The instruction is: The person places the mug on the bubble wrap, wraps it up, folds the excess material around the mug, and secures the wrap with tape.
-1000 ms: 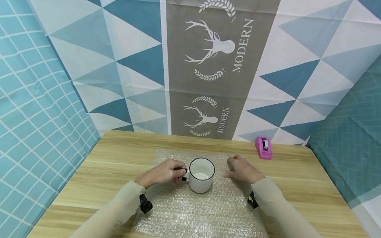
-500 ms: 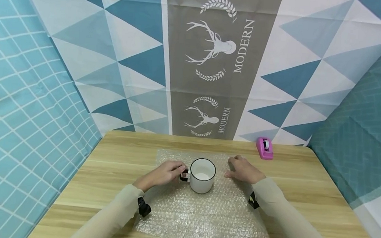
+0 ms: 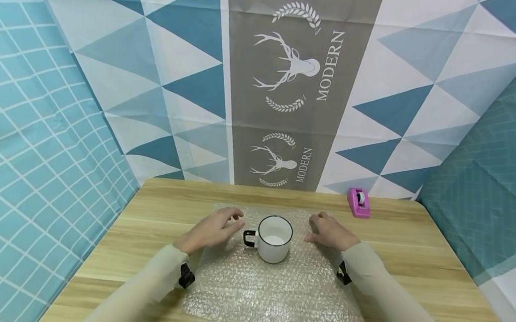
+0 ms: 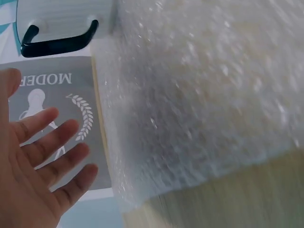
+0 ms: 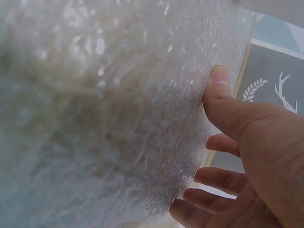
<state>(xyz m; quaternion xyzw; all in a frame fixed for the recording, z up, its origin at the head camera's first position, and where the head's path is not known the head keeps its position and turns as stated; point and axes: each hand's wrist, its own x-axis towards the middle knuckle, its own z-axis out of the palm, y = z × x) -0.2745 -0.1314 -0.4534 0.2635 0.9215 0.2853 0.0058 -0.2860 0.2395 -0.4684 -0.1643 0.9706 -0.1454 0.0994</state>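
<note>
A white enamel mug (image 3: pixel 273 251) with a black rim stands upright on a sheet of bubble wrap (image 3: pixel 275 302) in the head view. Its black handle (image 3: pixel 245 238) points left. My left hand (image 3: pixel 210 231) is just left of that handle, apart from it, with fingers spread and holding nothing. The left wrist view shows the open palm below the mug's handle (image 4: pixel 59 46). To the right of the mug, my right hand (image 3: pixel 331 232) rests on the wrap's upper right part. In the right wrist view its loosely bent fingers and thumb (image 5: pixel 221 90) touch the bubble wrap (image 5: pixel 118 123).
A pink tape dispenser (image 3: pixel 359 203) sits at the back right of the wooden table (image 3: pixel 154 233). Behind the table hangs a patterned cloth (image 3: pixel 284 108), with blue tiled cloth (image 3: pixel 40 131) on the left side.
My left hand has let go of the mug's handle and moved off to the left, its fingers opening. The mug and my right hand have stayed in place.
</note>
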